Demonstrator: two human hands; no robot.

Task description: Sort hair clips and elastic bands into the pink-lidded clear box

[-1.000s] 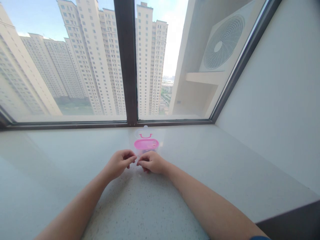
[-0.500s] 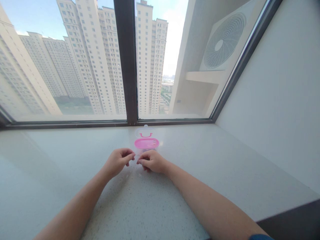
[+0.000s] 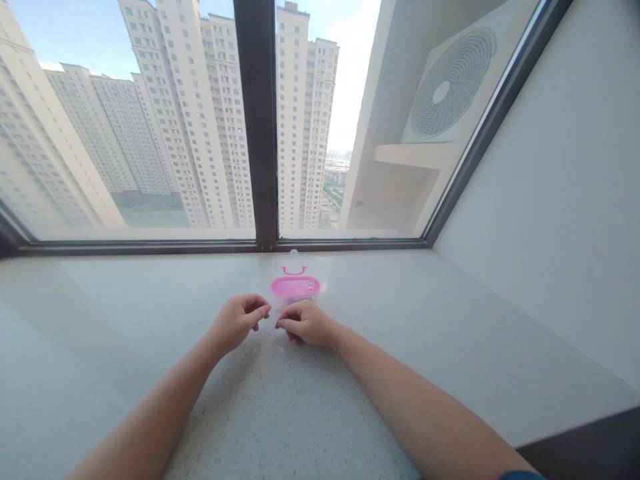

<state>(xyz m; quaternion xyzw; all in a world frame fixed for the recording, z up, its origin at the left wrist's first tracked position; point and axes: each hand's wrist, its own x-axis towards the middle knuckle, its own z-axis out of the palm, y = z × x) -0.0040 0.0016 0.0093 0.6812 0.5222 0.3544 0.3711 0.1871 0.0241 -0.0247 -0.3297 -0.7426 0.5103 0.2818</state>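
Observation:
My left hand (image 3: 241, 322) hovers over the pale speckled sill, thumb and fingertips pinched together. Facing it across a narrow gap, my right hand (image 3: 306, 323) has its thumb and index finger pinched too. Whatever either pinch holds, if anything, is too small or hidden to make out. Just beyond the right hand stands a small oval pink and clear plastic box (image 3: 295, 287). Its clear lid (image 3: 294, 265) is raised at the back, with a pink curved handle on it. The box's front is partly covered by my right hand, and its contents do not show clearly.
A speckled white window sill (image 3: 280, 413) spreads under both arms. Behind the box runs a dark window frame (image 3: 267, 167) with glass panes, tall buildings and an air-conditioner unit outside. A white wall (image 3: 560, 200) bounds the right side.
Both hands keep almost the same pinched pose and place. The whole view has shifted very slightly; the box and its raised lid stay put.

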